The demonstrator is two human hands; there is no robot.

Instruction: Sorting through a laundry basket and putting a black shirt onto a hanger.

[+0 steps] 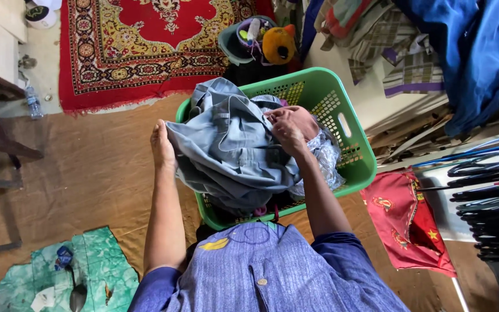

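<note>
A green plastic laundry basket point(358, 151) stands on the floor in front of me, full of clothes. My left hand point(162, 145) grips the left edge of a grey-blue shirt point(232, 150) held over the basket. My right hand point(289, 126) clutches the same shirt at its upper right, above a crumpled light patterned cloth point(326, 157). Both arms reach forward from my blue striped top point(267, 271).
A red patterned rug point(145, 40) lies beyond the basket, with a bucket of toys point(261, 37) at its edge. Several dark hangers point(489, 202) and a red garment point(402, 222) are on the right. Clothes hang at the upper right. A plastic bottle point(33, 103) stands at the left.
</note>
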